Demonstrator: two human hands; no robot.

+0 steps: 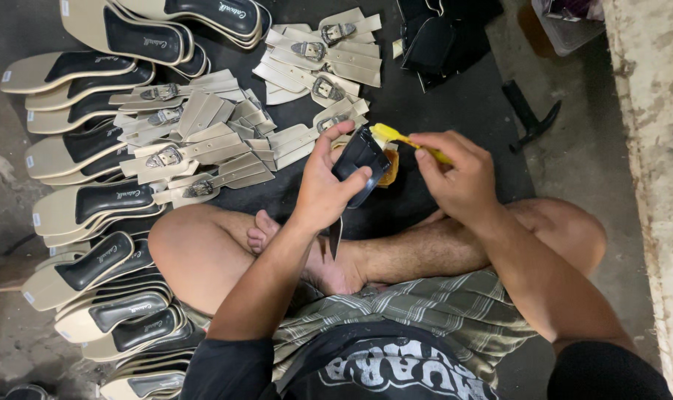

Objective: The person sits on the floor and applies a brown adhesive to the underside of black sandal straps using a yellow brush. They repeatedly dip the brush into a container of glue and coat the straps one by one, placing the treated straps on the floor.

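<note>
My left hand [327, 180] grips a small black shoe piece [360, 157], tilted toward me above my crossed legs. My right hand [459, 172] holds a yellow-handled brush [405, 138], its tip resting on the top edge of the black piece. Just behind the piece an orange-brown glue container [389, 167] shows partly; most of it is hidden. A thin dark strip [335, 235] hangs below my left hand.
Cream buckled straps [203, 141] lie piled on the dark floor, with more [325, 52] at the back. Rows of cream sandal soles with black insoles [92, 200] line the left. A black hammer [531, 115] lies right; a concrete ledge [651, 148] borders it.
</note>
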